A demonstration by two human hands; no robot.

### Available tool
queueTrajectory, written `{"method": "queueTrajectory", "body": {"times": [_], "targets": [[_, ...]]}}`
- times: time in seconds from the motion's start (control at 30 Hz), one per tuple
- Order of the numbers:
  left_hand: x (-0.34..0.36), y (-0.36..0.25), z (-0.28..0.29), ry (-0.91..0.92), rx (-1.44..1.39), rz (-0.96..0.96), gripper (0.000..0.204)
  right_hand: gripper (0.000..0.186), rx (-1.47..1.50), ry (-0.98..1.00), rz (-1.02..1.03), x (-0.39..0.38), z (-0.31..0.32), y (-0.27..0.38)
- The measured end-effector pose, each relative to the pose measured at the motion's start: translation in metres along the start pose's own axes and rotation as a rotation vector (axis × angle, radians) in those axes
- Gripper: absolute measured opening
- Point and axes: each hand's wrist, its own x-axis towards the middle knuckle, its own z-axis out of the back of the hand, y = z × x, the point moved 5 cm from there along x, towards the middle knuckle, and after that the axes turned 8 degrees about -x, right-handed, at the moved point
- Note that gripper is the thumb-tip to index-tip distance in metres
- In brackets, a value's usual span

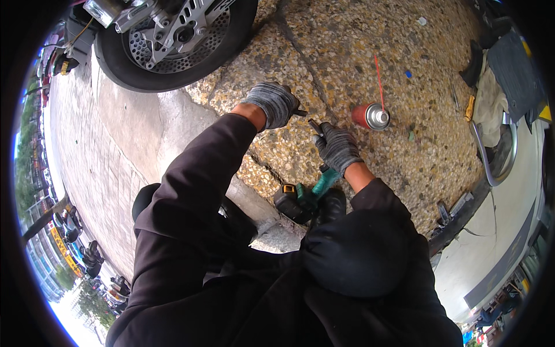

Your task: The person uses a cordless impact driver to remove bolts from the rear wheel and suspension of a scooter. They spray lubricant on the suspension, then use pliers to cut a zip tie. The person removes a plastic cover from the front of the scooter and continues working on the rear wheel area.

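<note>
My left hand (272, 105), in a grey knit glove, is closed around a small dark piece (300, 112) whose end sticks out to the right. Facing it, my gloved right hand (340, 149) grips a short dark metal cylinder (314, 125) that points up and left. The two pieces are close but apart, and the gloves hide most of both. Below my right hand, a green cordless power tool (327, 180) with a black battery (289, 201) lies by my shoe (332, 207). Right of the hands is a red spray can (363, 115) with a thin red straw (379, 81).
A motorcycle wheel (231, 61) with a perforated brake disc stands at the upper left. At the right are a grey cloth (491, 104), an orange-handled tool (469, 108) and a curved metal tube (491, 173). A crack crosses the pebbled ground (428, 156).
</note>
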Motion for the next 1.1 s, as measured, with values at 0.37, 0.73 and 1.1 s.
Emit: {"method": "queueTrajectory", "body": {"times": [0.37, 0.73, 1.1], "targets": [[0.016, -0.045, -0.005, -0.044, 0.161, -0.105, 0.013, 0.024, 0.023, -0.038, 0.037, 0.004, -0.003, 0.000], [-0.009, -0.033, 0.009, -0.318, -0.180, -0.025, 0.037, 0.024, 0.043, -0.076, 0.082, 0.002, -0.004, 0.001], [-0.019, -0.004, -0.086, -0.857, -1.595, 0.451, 0.035, 0.027, 0.120, -0.095, 0.049, -0.003, -0.006, 0.000]]}}
